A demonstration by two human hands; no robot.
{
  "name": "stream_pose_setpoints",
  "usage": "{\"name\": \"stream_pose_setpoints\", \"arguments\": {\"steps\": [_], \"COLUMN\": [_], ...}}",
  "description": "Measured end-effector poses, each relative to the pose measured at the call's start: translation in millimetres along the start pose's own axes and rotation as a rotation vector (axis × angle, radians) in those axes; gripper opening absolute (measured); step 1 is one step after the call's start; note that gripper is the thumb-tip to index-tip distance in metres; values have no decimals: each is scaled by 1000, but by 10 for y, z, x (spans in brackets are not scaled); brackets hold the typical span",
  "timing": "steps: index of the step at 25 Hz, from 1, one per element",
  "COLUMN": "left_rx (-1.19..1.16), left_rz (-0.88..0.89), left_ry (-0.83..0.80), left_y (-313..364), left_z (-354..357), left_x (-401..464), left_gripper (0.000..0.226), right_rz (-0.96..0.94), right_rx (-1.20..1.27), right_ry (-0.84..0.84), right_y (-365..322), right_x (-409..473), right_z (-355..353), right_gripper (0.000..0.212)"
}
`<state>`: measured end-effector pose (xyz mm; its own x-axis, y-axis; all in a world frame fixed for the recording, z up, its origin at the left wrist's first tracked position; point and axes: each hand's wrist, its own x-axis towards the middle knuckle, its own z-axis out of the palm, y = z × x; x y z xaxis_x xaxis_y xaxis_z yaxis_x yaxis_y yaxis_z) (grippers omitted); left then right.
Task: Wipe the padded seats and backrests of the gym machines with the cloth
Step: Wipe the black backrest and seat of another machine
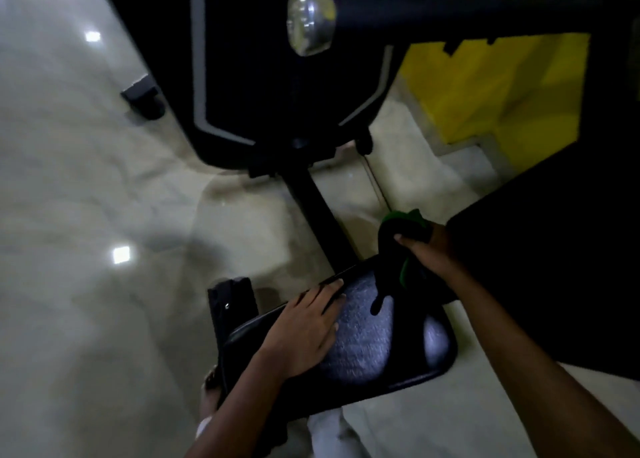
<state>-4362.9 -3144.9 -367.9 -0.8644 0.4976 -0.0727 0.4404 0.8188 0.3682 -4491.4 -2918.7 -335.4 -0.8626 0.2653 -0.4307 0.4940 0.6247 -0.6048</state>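
A black padded seat of an exercise bike sits low in the middle of the view, its top shiny. My left hand rests flat on the seat's left side with the fingers straight, the fingertips reaching the front rim. My right hand grips a bunched green cloth just above the seat's far right edge. Part of the cloth hangs down over the seat in shadow.
The bike's black body and its frame post stand ahead of the seat. A handlebar with a chrome end cap crosses the top. A dark panel and yellow surface lie right. Pale glossy floor spreads left.
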Motion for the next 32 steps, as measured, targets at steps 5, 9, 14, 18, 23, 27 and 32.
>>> {"name": "stream_pose_setpoints", "arguments": {"steps": [5,9,14,18,23,27,32], "left_rx": [-131,-90,-101,-76,59,54,36], "left_rz": [152,394,484,544,681,778,1012], "left_ry": [-90,-170,-189,-81,-71,-68,-136], "left_y": [-316,-622,-601,-623,-627,-724,-841], "left_z": [-37,-82,50,167,92,41,-41], "left_x": [185,367,374,448,555,666,1022], "left_gripper": [52,52,55,51,48,46,41], "right_rz": [96,116,205,177,149,150,305], "right_rx": [120,-8,-17,-3,39,13,78], "right_ry": [211,355,387,431,510,583,660], "right_y": [96,89,177,229,238,210,111], "right_x": [-412,-764,-987,-1110,-1406,-1502,-1507], "right_z": [26,247,362,416,726,793,931], "right_gripper": [36,41,49,44,45,48,52]}}
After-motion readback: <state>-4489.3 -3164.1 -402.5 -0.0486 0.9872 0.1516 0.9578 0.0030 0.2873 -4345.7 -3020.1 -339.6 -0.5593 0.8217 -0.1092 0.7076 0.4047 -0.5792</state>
